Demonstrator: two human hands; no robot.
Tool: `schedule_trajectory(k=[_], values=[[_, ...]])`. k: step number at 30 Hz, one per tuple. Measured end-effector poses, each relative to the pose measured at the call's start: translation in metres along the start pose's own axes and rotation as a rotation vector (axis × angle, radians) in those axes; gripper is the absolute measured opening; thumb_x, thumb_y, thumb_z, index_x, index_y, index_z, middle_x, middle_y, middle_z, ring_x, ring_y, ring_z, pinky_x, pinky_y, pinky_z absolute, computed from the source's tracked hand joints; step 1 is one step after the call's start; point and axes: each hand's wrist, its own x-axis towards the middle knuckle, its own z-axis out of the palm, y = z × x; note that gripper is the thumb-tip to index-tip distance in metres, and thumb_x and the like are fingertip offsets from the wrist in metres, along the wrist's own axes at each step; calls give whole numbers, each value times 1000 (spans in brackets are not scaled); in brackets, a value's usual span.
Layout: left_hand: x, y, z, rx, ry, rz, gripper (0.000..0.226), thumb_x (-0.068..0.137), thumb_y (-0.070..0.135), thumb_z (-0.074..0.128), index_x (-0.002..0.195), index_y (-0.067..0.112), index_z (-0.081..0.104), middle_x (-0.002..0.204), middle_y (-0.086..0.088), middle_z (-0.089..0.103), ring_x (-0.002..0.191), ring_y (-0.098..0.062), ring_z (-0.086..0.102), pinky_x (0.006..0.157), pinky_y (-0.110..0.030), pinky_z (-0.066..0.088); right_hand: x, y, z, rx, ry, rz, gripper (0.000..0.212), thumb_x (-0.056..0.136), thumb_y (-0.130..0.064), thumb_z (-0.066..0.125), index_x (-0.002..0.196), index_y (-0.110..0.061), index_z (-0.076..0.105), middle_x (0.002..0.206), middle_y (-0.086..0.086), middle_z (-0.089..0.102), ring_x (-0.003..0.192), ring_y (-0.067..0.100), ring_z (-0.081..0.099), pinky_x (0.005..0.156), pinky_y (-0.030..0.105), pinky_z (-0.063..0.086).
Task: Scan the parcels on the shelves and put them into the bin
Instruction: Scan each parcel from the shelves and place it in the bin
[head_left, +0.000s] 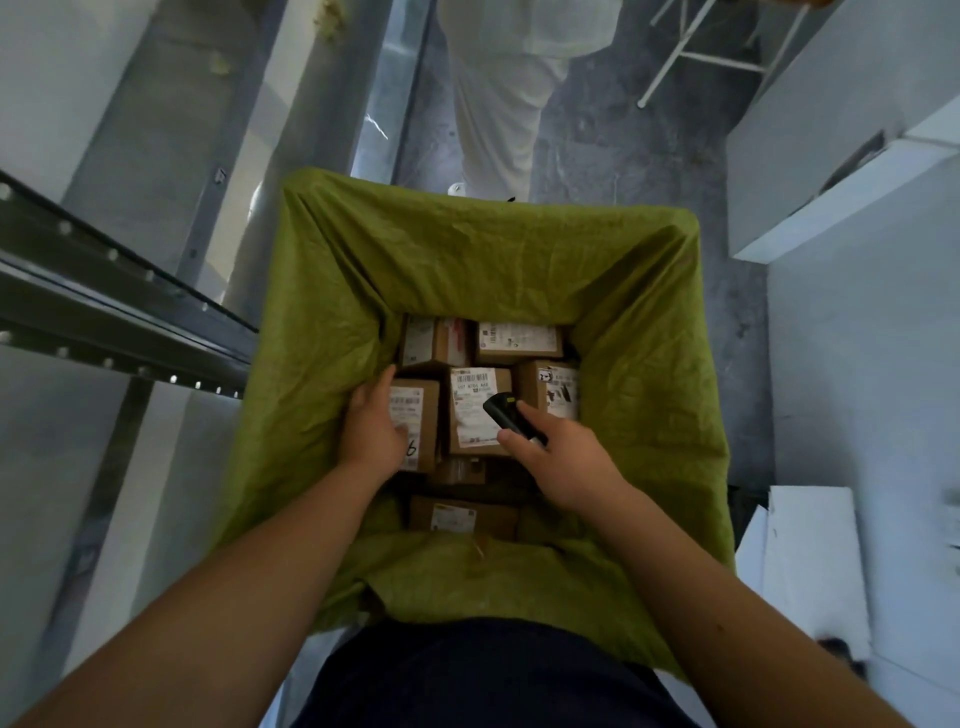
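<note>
Seen from the camera on my head, I look straight down into a bin (654, 332) lined with crumpled olive-green cloth, both my bare forearms reaching into it from the near edge.

My left hand (373, 426) is down in the left part of the bin, fingers curled around the left edge of a brown cardboard parcel (423, 415) with a white barcode label and a handwritten mark near its near end. The thumb lies across the label, so the hand grips the parcel rather than lying flat on it.

My right hand (558, 460) is curled closed around a small black handheld scanner (506, 415) with a yellow-green spot at its tip. The scanner points to the far left, over the white label of the middle parcel (475, 400). I cannot tell whether it touches that label.

More labelled parcels fill the bottom of the bin: two in the far row (519, 340), one on the right (556, 389), and one near me (462, 517), partly in shadow under my arms.

A dark metal shelf rail (119, 312) with a row of holes runs along the left, just beside the bin. Beyond the far edge of the bin, a person in pale trousers (498, 119) stands on the grey floor. White flat boards (810, 561) lie to the right.
</note>
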Motion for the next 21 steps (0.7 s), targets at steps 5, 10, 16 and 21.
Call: schedule_trajectory(k=[5,10,16,21], values=[[-5,-8,15,495,-201,230,94,75,50,85,157,38,40,170,-9,15,152,-37,22,122,-50,32,-7,4,11,-8,14,10,79,89,-78,49,157,-39,37,124,-4,62,85,4,61,65,26,56],[-8,-18,26,731,-164,293,104,81,24,79,163,41,17,158,-10,28,140,-33,34,113,-46,37,-12,9,15,-25,21,40,79,90,-78,50,157,-39,37,116,-8,60,81,3,60,67,26,58],[7,-20,22,752,-98,413,98,79,7,73,162,34,27,155,-8,36,134,-32,39,111,-43,40,-14,10,22,-40,37,43,78,90,-76,51,157,-38,37,126,-2,64,83,2,57,71,28,57],[-1,-19,20,683,-136,391,100,79,14,80,162,35,27,160,-9,29,141,-33,36,116,-45,37,-18,4,30,-24,33,37,78,90,-75,52,157,-38,37,131,0,64,86,4,57,68,25,53]])
